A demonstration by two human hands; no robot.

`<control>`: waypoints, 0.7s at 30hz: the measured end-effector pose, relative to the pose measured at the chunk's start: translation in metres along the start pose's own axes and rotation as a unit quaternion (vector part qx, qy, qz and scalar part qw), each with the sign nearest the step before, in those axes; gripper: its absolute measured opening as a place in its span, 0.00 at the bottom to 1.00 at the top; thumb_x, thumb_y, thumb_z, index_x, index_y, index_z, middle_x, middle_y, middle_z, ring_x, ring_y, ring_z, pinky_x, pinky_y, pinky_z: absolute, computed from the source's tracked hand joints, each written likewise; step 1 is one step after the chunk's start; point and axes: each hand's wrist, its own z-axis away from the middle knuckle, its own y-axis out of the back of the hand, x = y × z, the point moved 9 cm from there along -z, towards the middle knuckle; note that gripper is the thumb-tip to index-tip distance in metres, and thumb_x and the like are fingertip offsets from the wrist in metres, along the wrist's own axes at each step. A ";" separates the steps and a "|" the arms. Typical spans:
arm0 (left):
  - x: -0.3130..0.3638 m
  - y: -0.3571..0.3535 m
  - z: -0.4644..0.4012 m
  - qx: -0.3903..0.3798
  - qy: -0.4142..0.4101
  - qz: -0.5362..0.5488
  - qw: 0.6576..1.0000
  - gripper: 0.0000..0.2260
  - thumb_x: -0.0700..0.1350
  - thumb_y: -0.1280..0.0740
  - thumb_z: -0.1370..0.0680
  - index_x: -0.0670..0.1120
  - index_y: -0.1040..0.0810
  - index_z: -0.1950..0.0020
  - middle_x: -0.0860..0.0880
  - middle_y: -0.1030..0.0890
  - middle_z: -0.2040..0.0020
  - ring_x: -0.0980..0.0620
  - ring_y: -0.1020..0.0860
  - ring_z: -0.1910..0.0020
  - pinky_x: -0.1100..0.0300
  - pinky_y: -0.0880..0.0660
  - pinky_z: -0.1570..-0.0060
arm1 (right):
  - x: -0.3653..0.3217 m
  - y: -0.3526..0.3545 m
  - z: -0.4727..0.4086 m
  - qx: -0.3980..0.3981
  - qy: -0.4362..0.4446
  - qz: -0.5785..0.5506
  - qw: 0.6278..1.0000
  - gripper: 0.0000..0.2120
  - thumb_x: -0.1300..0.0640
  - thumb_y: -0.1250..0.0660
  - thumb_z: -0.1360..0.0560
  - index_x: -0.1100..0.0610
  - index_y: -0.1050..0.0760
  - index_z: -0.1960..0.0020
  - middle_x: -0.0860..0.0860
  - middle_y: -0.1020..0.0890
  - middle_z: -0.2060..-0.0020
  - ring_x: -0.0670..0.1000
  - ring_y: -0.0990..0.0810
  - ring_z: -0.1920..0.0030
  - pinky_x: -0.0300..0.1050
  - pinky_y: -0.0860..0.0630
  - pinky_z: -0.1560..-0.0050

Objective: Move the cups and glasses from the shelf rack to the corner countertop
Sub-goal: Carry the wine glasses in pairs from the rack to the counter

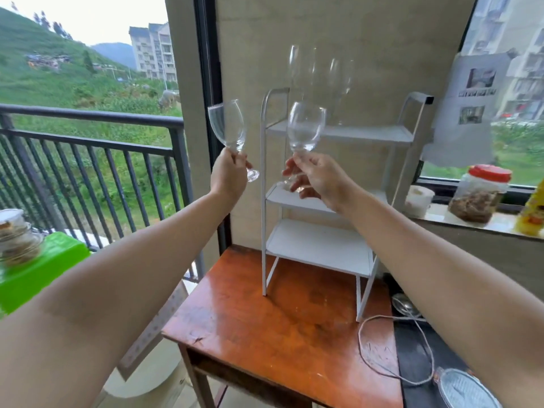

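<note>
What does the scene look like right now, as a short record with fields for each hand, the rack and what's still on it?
left hand: left hand grips a wine glass by its stem
right hand: right hand grips a second wine glass by its stem
rack: white shelf rack stands on the wooden table
still on rack: two tall glasses on the top shelf

Two clear stemmed wine glasses are held in the air in front of the white three-tier shelf rack point(321, 242). Left wine glass point(228, 128): empty, tilted left, stem gripped by left hand point(228, 175). Right wine glass point(306, 129): empty, near upright, stem pinched by right hand point(316, 179). Two taller clear glasses point(321, 81) stand upright on the rack's top tier, blurred.
</note>
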 end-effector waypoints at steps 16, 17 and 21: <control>-0.207 -0.034 0.221 -0.280 0.193 -0.115 0.933 0.11 0.42 0.44 0.19 0.40 0.22 0.50 0.47 0.22 0.55 0.48 0.25 0.53 0.57 0.31 0.52 | 0.241 -0.064 0.189 0.132 -0.337 -0.003 0.932 0.13 0.51 0.47 0.17 0.59 0.28 0.49 0.53 0.20 0.56 0.46 0.21 0.68 0.36 0.26 0.72; -0.212 -0.035 0.232 -0.297 0.195 -0.121 0.927 0.12 0.42 0.44 0.19 0.40 0.22 0.49 0.48 0.22 0.56 0.49 0.26 0.55 0.57 0.31 0.53 | 0.247 -0.065 0.203 0.144 -0.349 -0.007 0.926 0.13 0.52 0.47 0.17 0.60 0.28 0.48 0.53 0.21 0.55 0.46 0.21 0.68 0.36 0.26 0.73; -0.232 -0.046 0.295 -0.378 0.203 -0.133 0.893 0.12 0.42 0.44 0.19 0.41 0.23 0.55 0.47 0.22 0.57 0.49 0.27 0.58 0.58 0.32 0.57 | 0.273 -0.070 0.282 0.221 -0.392 -0.058 0.891 0.13 0.54 0.48 0.17 0.59 0.30 0.52 0.53 0.22 0.59 0.44 0.21 0.74 0.34 0.27 0.77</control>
